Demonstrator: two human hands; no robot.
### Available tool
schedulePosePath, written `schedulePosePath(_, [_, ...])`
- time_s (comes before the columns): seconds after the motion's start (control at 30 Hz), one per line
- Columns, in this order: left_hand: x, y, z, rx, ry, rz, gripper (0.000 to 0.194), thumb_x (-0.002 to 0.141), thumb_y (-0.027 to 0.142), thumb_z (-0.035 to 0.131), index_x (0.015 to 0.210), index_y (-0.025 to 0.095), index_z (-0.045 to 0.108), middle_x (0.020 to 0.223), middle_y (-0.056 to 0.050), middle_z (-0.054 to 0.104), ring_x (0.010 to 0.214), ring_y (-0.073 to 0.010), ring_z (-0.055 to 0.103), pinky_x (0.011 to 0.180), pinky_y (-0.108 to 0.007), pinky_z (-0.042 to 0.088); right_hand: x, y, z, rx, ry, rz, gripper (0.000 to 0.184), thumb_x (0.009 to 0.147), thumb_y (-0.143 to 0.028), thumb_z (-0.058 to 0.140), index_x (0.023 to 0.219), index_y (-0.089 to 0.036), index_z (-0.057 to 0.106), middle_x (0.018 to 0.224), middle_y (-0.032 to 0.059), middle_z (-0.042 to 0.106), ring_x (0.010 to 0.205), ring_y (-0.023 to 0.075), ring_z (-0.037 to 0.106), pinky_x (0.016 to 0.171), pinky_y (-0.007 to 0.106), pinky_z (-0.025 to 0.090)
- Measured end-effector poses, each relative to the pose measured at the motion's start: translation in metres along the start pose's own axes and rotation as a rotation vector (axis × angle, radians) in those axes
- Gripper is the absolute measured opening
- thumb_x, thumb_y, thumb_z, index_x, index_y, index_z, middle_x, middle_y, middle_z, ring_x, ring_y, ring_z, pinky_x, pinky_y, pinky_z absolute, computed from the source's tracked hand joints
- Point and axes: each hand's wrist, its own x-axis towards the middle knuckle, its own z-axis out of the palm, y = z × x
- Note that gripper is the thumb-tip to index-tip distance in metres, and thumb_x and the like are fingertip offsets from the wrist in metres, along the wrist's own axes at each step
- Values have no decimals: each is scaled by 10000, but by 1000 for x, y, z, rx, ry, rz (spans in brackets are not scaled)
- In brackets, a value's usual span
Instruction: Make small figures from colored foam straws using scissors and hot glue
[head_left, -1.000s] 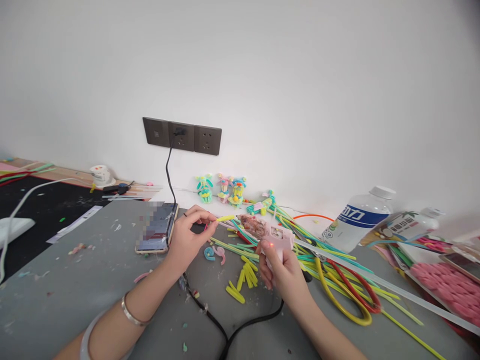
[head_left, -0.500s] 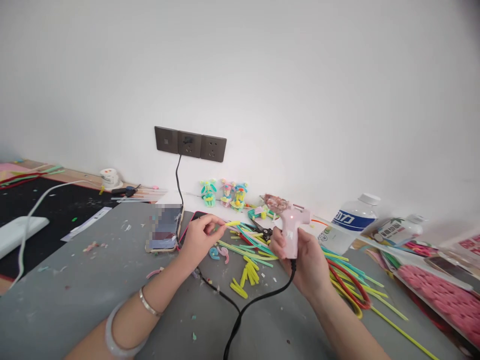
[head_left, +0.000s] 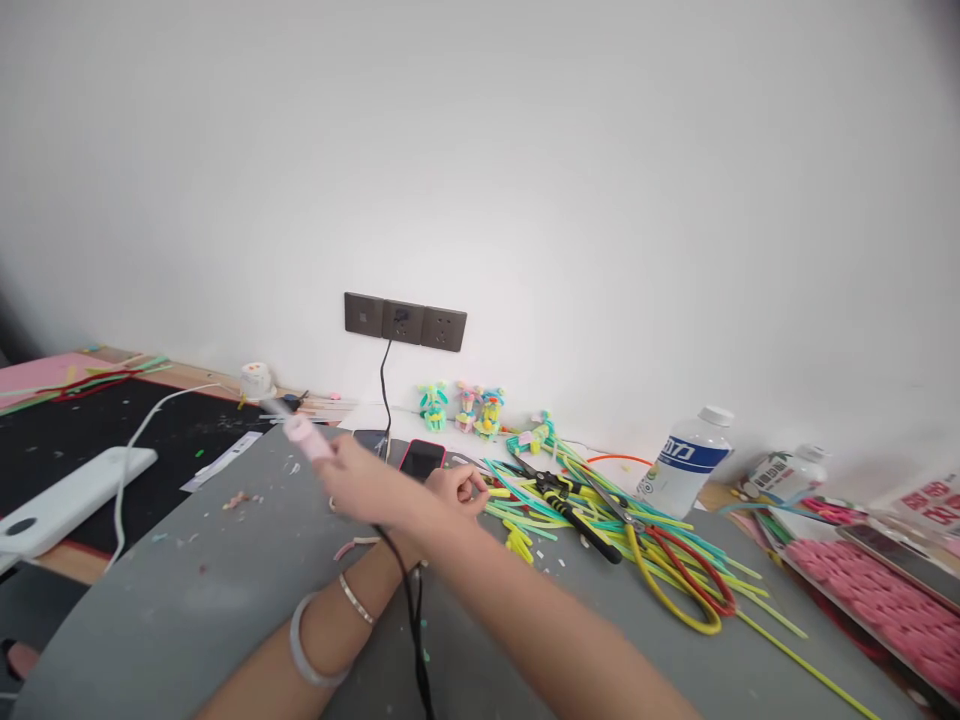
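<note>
My right hand (head_left: 356, 480) grips a pink glue gun (head_left: 307, 437), blurred by motion, over the left part of the grey table. A black cord trails below it, and my right forearm crosses over my left wrist. Near the middle, my left hand (head_left: 457, 488) is closed with curled fingers on a short yellow pipe cleaner piece (head_left: 495, 492), only partly visible. Cut yellow pieces (head_left: 519, 541) lie just to the right of it. Three small pipe cleaner figures (head_left: 466, 407) stand by the wall, and a fourth-looking green one (head_left: 534, 436) lies beside them.
Black-handled pliers (head_left: 566, 505) and scissors with red and yellow handles (head_left: 667, 570) rest on loose pipe cleaners (head_left: 772, 615). A bottle (head_left: 686, 460) stands at right. Phones (head_left: 422, 460) lie behind my hands. A white power bank-like block (head_left: 75, 500) is at left.
My right hand has swung left with the glue gun, across my left arm, uncovering the pliers and scissors. My left hand stays near the middle. The view has shifted slightly.
</note>
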Motion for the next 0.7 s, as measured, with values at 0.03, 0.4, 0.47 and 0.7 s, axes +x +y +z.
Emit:
schedulePosePath(0.03, [-1, 0, -1, -10, -38, 3, 251, 939, 322, 603, 1116, 148, 636, 1033, -61, 668, 863, -192, 672, 751, -364, 584, 4, -2, 16, -54, -11, 14, 314, 905, -247, 500, 1174, -85, 500, 972, 189, 704, 801, 275, 701, 589, 341, 529])
schedulePosePath(0.4, [-3, 5, -3, -70, -94, 85, 136, 841, 265, 606, 726, 192, 602, 532, 103, 229, 466, -128, 601, 518, -221, 464, 13, 10, 117, -420, 109, 122, 442, 946, -93, 406, 1382, -37, 448, 1188, 280, 626, 1082, 339, 654, 790, 445, 560])
schedulePosePath(0.47, [-3, 5, -3, -70, -93, 92, 122, 842, 273, 607, 751, 193, 618, 538, 101, 228, 457, -121, 576, 522, -221, 471, 13, 12, 122, -449, 111, 102, 462, 949, -121, 423, 1404, -43, 424, 1210, 267, 621, 1079, 336, 644, 791, 440, 549])
schedulePosePath(0.7, [-1, 8, -5, -43, -24, 89, 181, 856, 351, 596, 796, 185, 638, 563, 91, 228, 435, -92, 419, 472, -207, 444, -43, 5, 73, -598, 188, -194, 293, 934, -180, 513, 1203, -84, 578, 1173, 186, 643, 1051, 296, 598, 840, 411, 516])
